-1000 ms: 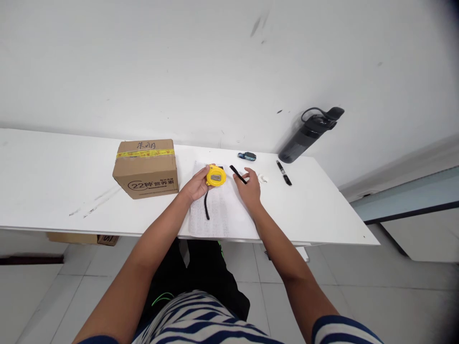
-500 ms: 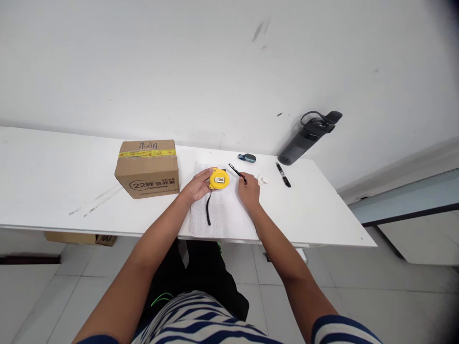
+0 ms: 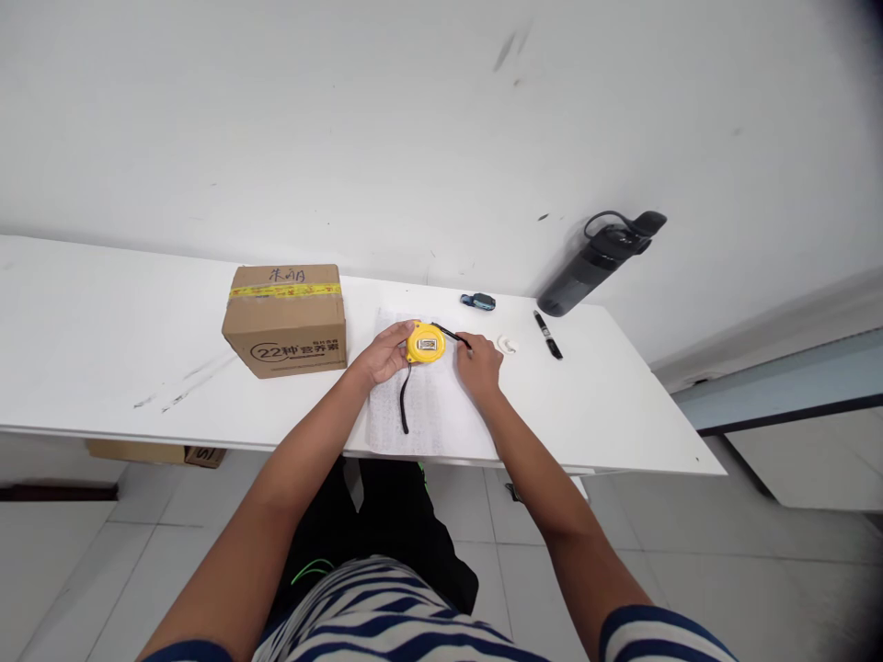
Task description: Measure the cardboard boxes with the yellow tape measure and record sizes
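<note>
My left hand (image 3: 382, 355) grips a yellow tape measure (image 3: 425, 343) from its left side, over a white sheet (image 3: 428, 409) on the white table (image 3: 103, 368). A black wrist strap (image 3: 405, 400) hangs from the tape measure onto the sheet. My right hand (image 3: 478, 363) pinches a thin black tool (image 3: 452, 334), whose far tip touches the right side of the tape measure.
A taped cardboard box (image 3: 285, 319) stands left of my hands. Behind them lie a small blue object (image 3: 478, 301), a small white piece (image 3: 506, 345) and a black marker (image 3: 547, 334). A dark water bottle (image 3: 597, 259) leans against the wall. Another box (image 3: 155, 453) sits under the table.
My right hand has swung the black tool leftward until its tip meets the tape measure. My left hand has shifted the tape measure slightly right.
</note>
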A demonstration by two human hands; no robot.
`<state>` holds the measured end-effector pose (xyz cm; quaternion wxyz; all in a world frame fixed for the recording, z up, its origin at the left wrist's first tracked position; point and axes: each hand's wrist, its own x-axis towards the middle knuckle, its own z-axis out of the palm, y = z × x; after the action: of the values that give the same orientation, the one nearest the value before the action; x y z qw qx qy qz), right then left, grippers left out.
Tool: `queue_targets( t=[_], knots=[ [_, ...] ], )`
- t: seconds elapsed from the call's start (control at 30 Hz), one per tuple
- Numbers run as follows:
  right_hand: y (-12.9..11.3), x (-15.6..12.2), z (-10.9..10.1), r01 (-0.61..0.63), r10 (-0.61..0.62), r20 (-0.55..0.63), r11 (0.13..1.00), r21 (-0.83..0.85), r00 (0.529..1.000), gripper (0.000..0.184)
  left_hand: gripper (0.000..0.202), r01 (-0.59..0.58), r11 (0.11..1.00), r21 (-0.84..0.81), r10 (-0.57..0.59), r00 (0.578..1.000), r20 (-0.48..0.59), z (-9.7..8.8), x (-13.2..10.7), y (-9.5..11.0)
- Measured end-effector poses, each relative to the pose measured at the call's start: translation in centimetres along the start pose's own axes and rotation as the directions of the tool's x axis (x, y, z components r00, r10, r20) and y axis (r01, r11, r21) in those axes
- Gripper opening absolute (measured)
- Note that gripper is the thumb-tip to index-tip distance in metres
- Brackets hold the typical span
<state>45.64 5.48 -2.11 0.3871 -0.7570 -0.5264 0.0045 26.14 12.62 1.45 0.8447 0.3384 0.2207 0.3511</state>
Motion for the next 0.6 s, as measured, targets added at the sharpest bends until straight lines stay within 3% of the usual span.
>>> queue_targets(
  t=[0.6],
  knots=[
    [0.12,0.00,0.03,0.034,-0.034,0.075,0.999,0.005,0.997,0.036,0.032,-0.011,1.000,0.015,0.011,1.000,0.005,0.04,-0.07,-0.02]
  ],
)
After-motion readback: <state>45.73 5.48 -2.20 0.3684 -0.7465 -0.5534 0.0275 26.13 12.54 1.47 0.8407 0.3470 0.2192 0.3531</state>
